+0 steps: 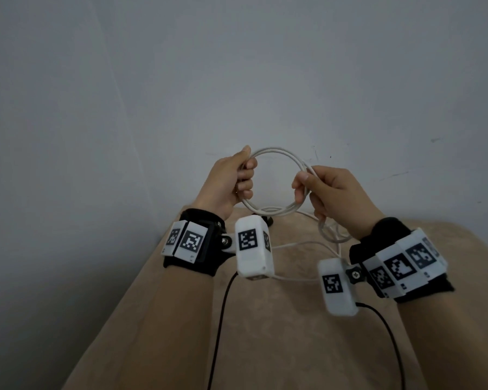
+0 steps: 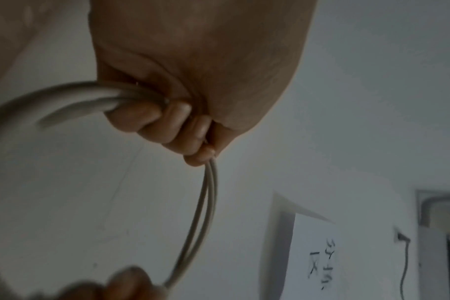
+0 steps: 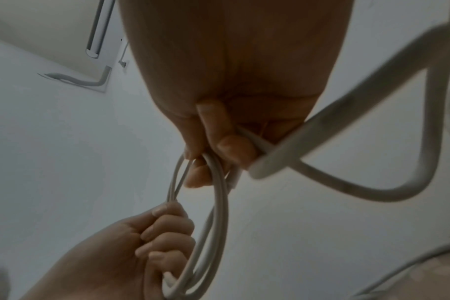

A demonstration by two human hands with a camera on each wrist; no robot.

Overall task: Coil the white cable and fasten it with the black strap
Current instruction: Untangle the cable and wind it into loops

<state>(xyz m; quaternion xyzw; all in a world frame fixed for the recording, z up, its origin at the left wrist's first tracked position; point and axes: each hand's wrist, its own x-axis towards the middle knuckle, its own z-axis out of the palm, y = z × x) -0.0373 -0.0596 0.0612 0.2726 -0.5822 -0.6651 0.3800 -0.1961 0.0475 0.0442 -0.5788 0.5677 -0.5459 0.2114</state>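
Note:
The white cable (image 1: 273, 150) is wound into a round coil of a few turns, held up in front of the grey wall. My left hand (image 1: 245, 175) grips the coil's left side in a closed fist (image 2: 183, 125), with the strands (image 2: 206, 213) leaving below the little finger. On the right side, my right hand (image 1: 304, 187) pinches the coil (image 3: 219, 213) between thumb and fingers (image 3: 226, 146). Loose cable (image 1: 330, 237) hangs from the right hand in a slack loop (image 3: 373, 192) and trails onto the beige surface. A small dark thing (image 1: 269, 220) shows below the coil; I cannot tell whether it is the black strap.
Below the hands lies a beige cloth-covered surface (image 1: 265, 333), whose far edge meets the grey wall (image 1: 237, 80). Black leads (image 1: 220, 319) run from the wrist cameras toward me. A paper sign (image 2: 319, 253) hangs on the wall.

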